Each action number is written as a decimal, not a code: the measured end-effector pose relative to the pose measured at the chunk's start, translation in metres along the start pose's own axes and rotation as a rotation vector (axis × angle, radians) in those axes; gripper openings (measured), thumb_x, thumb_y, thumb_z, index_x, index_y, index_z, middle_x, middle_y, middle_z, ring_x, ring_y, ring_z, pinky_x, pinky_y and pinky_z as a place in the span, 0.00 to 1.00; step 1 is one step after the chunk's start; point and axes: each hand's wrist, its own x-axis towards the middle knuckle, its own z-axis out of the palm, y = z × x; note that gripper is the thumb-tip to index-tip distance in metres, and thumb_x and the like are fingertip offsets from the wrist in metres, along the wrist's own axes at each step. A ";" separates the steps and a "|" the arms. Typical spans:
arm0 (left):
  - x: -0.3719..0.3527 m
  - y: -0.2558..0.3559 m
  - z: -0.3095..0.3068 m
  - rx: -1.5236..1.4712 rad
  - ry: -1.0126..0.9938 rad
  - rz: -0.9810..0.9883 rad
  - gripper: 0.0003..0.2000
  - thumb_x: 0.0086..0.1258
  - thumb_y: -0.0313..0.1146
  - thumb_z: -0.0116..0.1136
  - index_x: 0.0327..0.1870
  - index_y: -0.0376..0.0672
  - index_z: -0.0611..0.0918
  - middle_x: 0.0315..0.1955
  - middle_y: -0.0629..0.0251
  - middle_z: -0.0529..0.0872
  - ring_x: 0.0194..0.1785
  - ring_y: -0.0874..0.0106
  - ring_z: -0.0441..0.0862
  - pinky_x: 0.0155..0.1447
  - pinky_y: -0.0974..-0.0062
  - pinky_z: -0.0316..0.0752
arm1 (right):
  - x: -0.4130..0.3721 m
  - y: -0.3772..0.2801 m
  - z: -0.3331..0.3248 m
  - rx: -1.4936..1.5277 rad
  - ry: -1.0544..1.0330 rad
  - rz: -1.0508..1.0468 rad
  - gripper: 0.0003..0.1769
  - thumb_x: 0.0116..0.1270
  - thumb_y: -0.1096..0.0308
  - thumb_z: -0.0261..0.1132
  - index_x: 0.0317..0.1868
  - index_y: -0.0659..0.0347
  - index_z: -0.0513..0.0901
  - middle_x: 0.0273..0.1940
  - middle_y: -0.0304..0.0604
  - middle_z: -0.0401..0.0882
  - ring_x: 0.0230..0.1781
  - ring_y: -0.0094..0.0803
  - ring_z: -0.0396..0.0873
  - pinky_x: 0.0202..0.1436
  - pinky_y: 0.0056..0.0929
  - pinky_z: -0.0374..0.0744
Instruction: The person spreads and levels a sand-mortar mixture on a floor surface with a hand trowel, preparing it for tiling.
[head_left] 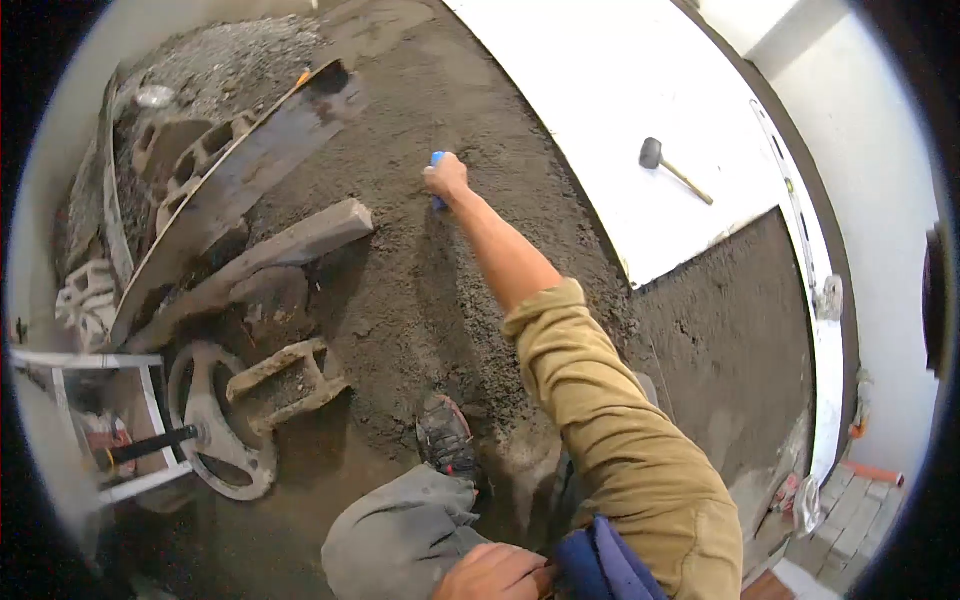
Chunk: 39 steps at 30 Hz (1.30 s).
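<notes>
My right hand (446,177) reaches forward at the end of a rolled tan sleeve, closed around a blue trowel (438,203). Blue shows above and below the fist; the blade cannot be made out. Beneath it spreads wet grey mortar (420,110), rough in places. My left hand (492,572) lies by my grey-trousered knee (400,530) at the bottom edge, fingers mostly hidden. My dark shoe (446,438) stands on the mortar.
Right of the mortar lies a large white panel (600,90), with a rubber mallet (678,172) on it and a long level (785,175) along the wall. On the left are a board (230,180), a beam (290,245), hollow blocks (285,385) and a wheel (205,415).
</notes>
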 end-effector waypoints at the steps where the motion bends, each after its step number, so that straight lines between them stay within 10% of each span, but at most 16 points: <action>1: 0.002 0.002 -0.002 0.007 -0.009 -0.013 0.14 0.56 0.37 0.63 0.35 0.35 0.79 0.38 0.51 0.80 0.42 0.52 0.78 0.48 0.56 0.72 | 0.002 0.001 -0.004 0.015 0.017 0.019 0.30 0.62 0.65 0.63 0.62 0.70 0.67 0.59 0.64 0.76 0.60 0.56 0.77 0.62 0.48 0.76; 8: 0.014 0.014 -0.008 0.001 0.015 -0.075 0.12 0.58 0.36 0.62 0.32 0.35 0.79 0.36 0.51 0.81 0.40 0.54 0.80 0.46 0.59 0.73 | -0.022 0.058 -0.001 0.458 0.542 0.403 0.28 0.63 0.64 0.61 0.61 0.68 0.66 0.49 0.65 0.80 0.52 0.58 0.81 0.55 0.50 0.78; 12: 0.022 0.019 -0.013 -0.044 -0.015 -0.080 0.12 0.59 0.36 0.62 0.32 0.35 0.79 0.35 0.53 0.82 0.39 0.55 0.80 0.46 0.60 0.74 | -0.027 0.037 -0.027 0.300 0.449 0.062 0.25 0.60 0.66 0.60 0.56 0.68 0.68 0.47 0.66 0.80 0.52 0.59 0.81 0.54 0.50 0.78; 16: 0.023 0.020 -0.010 -0.026 -0.011 -0.059 0.12 0.61 0.37 0.61 0.35 0.36 0.81 0.35 0.55 0.82 0.39 0.55 0.80 0.46 0.60 0.74 | 0.057 0.057 -0.022 0.656 0.324 0.201 0.25 0.57 0.66 0.60 0.55 0.66 0.70 0.48 0.66 0.81 0.52 0.61 0.80 0.55 0.49 0.78; 24: 0.022 0.024 -0.005 -0.123 0.000 -0.071 0.10 0.62 0.31 0.59 0.42 0.38 0.83 0.35 0.56 0.82 0.40 0.55 0.80 0.47 0.60 0.73 | -0.130 0.117 -0.018 0.571 0.720 0.279 0.28 0.61 0.65 0.59 0.59 0.68 0.63 0.43 0.65 0.80 0.45 0.61 0.80 0.52 0.51 0.76; 28: 0.023 0.026 0.005 -0.132 -0.060 -0.049 0.12 0.61 0.30 0.60 0.45 0.40 0.83 0.35 0.57 0.82 0.40 0.55 0.80 0.47 0.60 0.73 | -0.091 0.103 -0.020 0.503 0.664 0.010 0.29 0.60 0.63 0.60 0.60 0.65 0.65 0.42 0.61 0.80 0.42 0.56 0.81 0.50 0.50 0.78; 29: 0.023 0.027 0.008 -0.126 -0.064 -0.027 0.12 0.61 0.30 0.60 0.45 0.40 0.83 0.35 0.57 0.82 0.39 0.55 0.80 0.47 0.60 0.73 | -0.122 0.062 -0.059 0.731 0.446 0.115 0.28 0.60 0.63 0.61 0.60 0.65 0.67 0.45 0.63 0.81 0.46 0.58 0.81 0.52 0.50 0.78; 31: 0.023 0.029 0.014 -0.138 -0.074 -0.024 0.12 0.60 0.30 0.60 0.46 0.40 0.83 0.35 0.57 0.82 0.39 0.55 0.80 0.46 0.60 0.73 | -0.044 0.101 -0.033 0.720 0.438 0.217 0.26 0.59 0.64 0.61 0.58 0.63 0.71 0.48 0.65 0.80 0.49 0.60 0.81 0.54 0.49 0.79; 39: 0.029 0.036 0.012 -0.207 -0.043 0.045 0.12 0.60 0.30 0.62 0.46 0.41 0.83 0.34 0.59 0.82 0.38 0.57 0.80 0.45 0.62 0.72 | -0.202 0.197 -0.005 0.697 0.578 0.330 0.29 0.62 0.63 0.62 0.61 0.64 0.66 0.44 0.57 0.80 0.45 0.51 0.81 0.52 0.47 0.77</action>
